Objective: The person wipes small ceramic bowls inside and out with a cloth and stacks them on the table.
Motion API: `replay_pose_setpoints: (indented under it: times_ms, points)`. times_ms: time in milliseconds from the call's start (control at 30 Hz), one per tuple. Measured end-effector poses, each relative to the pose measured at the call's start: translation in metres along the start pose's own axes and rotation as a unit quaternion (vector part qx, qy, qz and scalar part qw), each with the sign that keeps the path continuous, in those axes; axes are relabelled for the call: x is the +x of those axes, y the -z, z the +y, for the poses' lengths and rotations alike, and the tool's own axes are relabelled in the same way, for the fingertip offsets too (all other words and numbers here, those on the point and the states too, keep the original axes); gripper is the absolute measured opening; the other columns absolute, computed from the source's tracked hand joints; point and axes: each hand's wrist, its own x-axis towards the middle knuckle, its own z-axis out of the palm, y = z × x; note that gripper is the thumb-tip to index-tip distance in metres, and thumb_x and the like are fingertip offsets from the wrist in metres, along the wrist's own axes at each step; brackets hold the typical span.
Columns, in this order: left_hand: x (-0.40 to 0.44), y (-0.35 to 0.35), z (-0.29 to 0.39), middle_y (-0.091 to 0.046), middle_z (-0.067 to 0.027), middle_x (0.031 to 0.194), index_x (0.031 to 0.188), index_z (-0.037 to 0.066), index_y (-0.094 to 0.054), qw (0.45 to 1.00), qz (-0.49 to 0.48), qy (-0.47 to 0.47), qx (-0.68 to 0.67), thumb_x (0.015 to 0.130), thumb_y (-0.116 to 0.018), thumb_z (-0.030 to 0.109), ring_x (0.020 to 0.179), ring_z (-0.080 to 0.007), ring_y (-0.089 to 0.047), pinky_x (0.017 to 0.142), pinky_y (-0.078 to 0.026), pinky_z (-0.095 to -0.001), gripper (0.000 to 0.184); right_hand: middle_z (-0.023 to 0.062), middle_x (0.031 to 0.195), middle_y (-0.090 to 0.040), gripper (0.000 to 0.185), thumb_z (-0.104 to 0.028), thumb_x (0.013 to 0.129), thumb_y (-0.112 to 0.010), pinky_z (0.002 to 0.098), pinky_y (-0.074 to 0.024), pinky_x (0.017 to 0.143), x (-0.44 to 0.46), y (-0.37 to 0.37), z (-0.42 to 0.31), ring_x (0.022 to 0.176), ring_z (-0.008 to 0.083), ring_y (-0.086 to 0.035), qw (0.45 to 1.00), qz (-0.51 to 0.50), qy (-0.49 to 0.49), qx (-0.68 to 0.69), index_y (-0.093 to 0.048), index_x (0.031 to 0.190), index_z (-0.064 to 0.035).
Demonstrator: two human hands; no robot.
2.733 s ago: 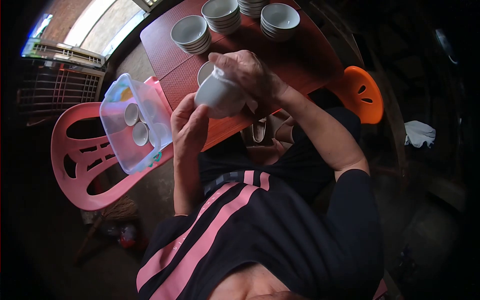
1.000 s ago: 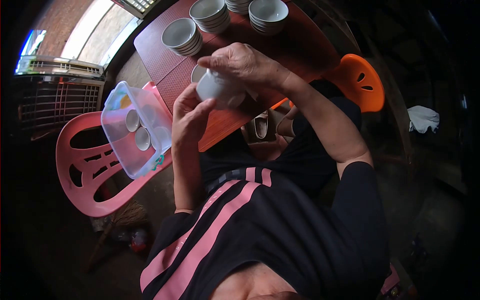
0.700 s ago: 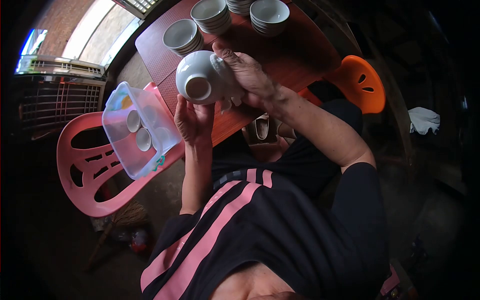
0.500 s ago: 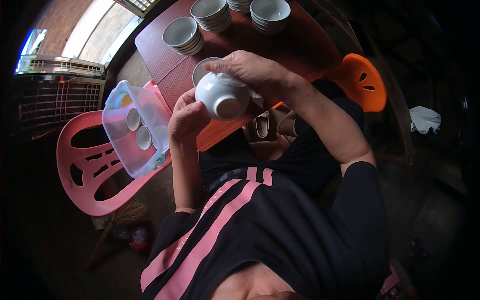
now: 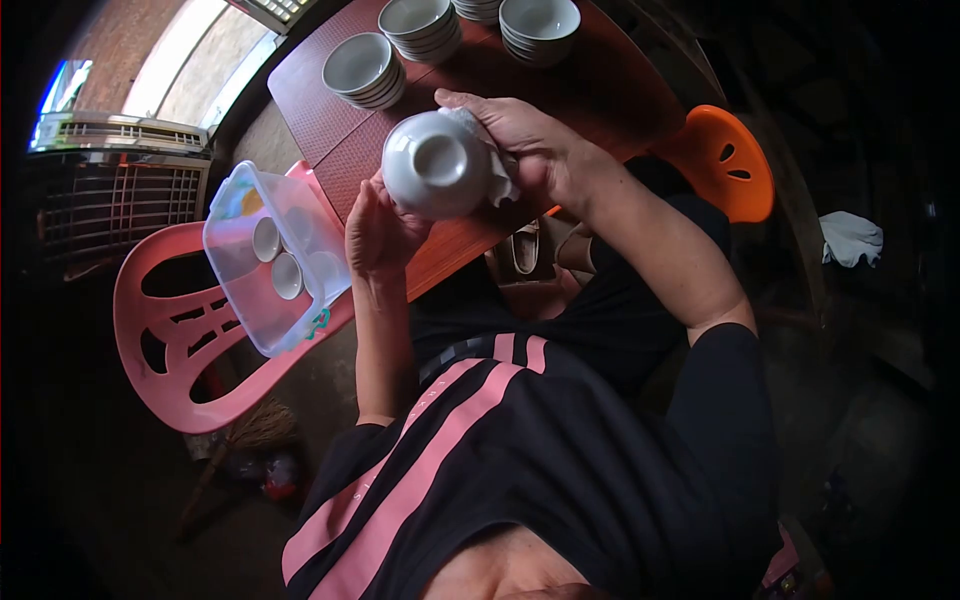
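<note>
A white bowl [image 5: 430, 170] is held up over the near part of the red-brown table [image 5: 345, 165], its foot ring facing the camera. My left hand [image 5: 385, 230] supports it from below and the left, its fingers partly hidden behind the bowl. On the right, my right hand [image 5: 525, 145] presses a crumpled white cloth [image 5: 500, 178] against the rim and side. Beyond the hands stand stacks of white bowls, one at the left [image 5: 365, 72], another beside it [image 5: 420, 30] and one to the right [image 5: 540, 30]; a further stack is cut off by the top edge.
Left of the table, a clear plastic bin [image 5: 240, 290] with small white bowls [image 5: 287, 276] inside rests on a pink chair [image 5: 140, 340]. An orange chair [image 5: 745, 190] stands at the right. A white rag [image 5: 850, 238] lies farther right, and a broom [image 5: 262, 425] is at the lower left.
The bowl has turned so its base faces the camera, and it has risen slightly to the left. My right hand has opened out more along its side with the cloth.
</note>
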Motion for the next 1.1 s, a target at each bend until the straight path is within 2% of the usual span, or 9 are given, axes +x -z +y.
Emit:
replay_pose_setpoints:
  times_ms: [167,333,433,467,667,767,800,900,1100]
  points:
    - [0.014,0.009,0.003,-0.06,-0.003,0.084,0.112,0.002,-0.053,0.993,0.085,0.003,-0.086,0.094,-0.049,0.019,0.067,-0.0109,-0.047,0.063,-0.046,-0.0226,0.025,0.002,0.068,-0.06,0.032,-0.038,0.087,-0.06,0.0271,-0.0492,0.042,-0.006,-0.003,0.002,0.05,0.0117,-0.057,0.998,0.005,0.066,0.004,-0.059,0.087,-0.0056]
    - [0.023,0.006,-0.021,-0.063,-0.0085,0.105,0.116,0.003,-0.052,0.978,0.011,-0.065,-0.199,0.095,-0.047,0.024,0.09,-0.0151,-0.057,0.086,-0.045,-0.0335,0.03,0.0026,0.07,-0.058,0.035,-0.044,0.086,-0.058,0.0273,-0.0363,0.027,-0.015,-0.023,0.019,0.048,0.0121,-0.054,0.98,0.079,0.175,0.041,-0.058,0.091,-0.0097]
    - [0.021,-0.007,-0.015,-0.049,-0.0123,0.124,0.127,0.004,-0.041,0.998,0.046,-0.041,-0.01,0.096,-0.041,0.033,0.112,-0.026,-0.049,0.094,-0.043,-0.0409,0.043,0.0017,0.071,-0.057,0.033,-0.041,0.089,-0.055,0.0239,-0.0415,0.035,-0.011,-0.018,0.013,0.05,0.0096,-0.053,0.97,0.037,0.24,-0.015,-0.057,0.093,-0.0078]
    - [0.019,-0.015,-0.013,-0.041,-0.0139,0.133,0.131,0.005,-0.036,0.98,0.134,-0.045,0.138,0.096,-0.038,0.04,0.119,-0.0306,-0.044,0.095,-0.042,-0.0439,0.05,0.0014,0.07,-0.056,0.033,-0.039,0.09,-0.053,0.0227,-0.043,0.039,-0.012,-0.022,0.011,0.05,0.0086,-0.052,0.947,0.005,0.313,-0.075,-0.056,0.093,-0.0067]
    - [0.013,-0.003,-0.009,-0.048,-0.0115,0.127,0.136,0.01,-0.032,0.997,0.051,-0.046,-0.022,0.089,-0.041,0.056,0.115,-0.0295,-0.048,0.095,-0.041,-0.0451,0.067,0.008,0.063,-0.055,0.037,-0.035,0.093,-0.051,0.0288,-0.0461,0.053,-0.03,-0.033,0.029,0.059,0.0093,-0.056,0.706,-0.057,0.459,-0.536,-0.054,0.084,0.0]
    - [0.005,-0.004,-0.007,-0.048,-0.0122,0.13,0.132,0.007,-0.039,0.998,0.013,-0.002,-0.066,0.089,-0.043,0.054,0.117,-0.0291,-0.048,0.098,-0.039,-0.0472,0.064,0.0062,0.078,-0.059,0.034,-0.032,0.093,-0.052,0.0274,-0.0455,0.06,-0.02,-0.031,0.024,0.076,0.0072,-0.056,0.771,0.005,0.488,-0.409,-0.059,0.089,0.0006]
    - [0.003,-0.005,-0.012,-0.048,-0.0121,0.13,0.132,0.007,-0.04,0.997,0.066,-0.027,-0.037,0.089,-0.044,0.052,0.119,-0.0287,-0.047,0.1,-0.037,-0.0462,0.062,0.013,0.089,-0.057,0.031,-0.031,0.089,-0.058,0.0329,-0.0451,0.077,-0.018,-0.027,0.013,0.082,0.0214,-0.058,0.796,0.044,0.469,-0.38,-0.063,0.095,-0.001]
    - [0.003,-0.009,-0.026,-0.048,-0.0112,0.129,0.131,0.007,-0.041,0.996,0.074,-0.05,-0.01,0.09,-0.046,0.049,0.12,-0.0273,-0.046,0.102,-0.035,-0.0441,0.059,0.0118,0.09,-0.052,0.025,-0.026,0.087,-0.061,0.0322,-0.0452,0.072,-0.013,-0.025,-0.003,0.081,0.0216,-0.056,0.664,0.13,0.578,-0.456,-0.064,0.093,-0.0022]
    - [0.005,-0.005,-0.028,-0.052,-0.0107,0.124,0.127,0.008,-0.046,0.988,0.065,-0.124,-0.059,0.086,-0.05,0.051,0.113,-0.0245,-0.051,0.099,-0.038,-0.0405,0.059,0.0115,0.091,-0.059,0.013,-0.012,0.087,-0.06,0.0291,-0.0484,0.07,-0.024,-0.038,0.035,0.079,0.0193,-0.06,0.696,-0.072,0.495,-0.516,-0.062,0.091,-0.0007]
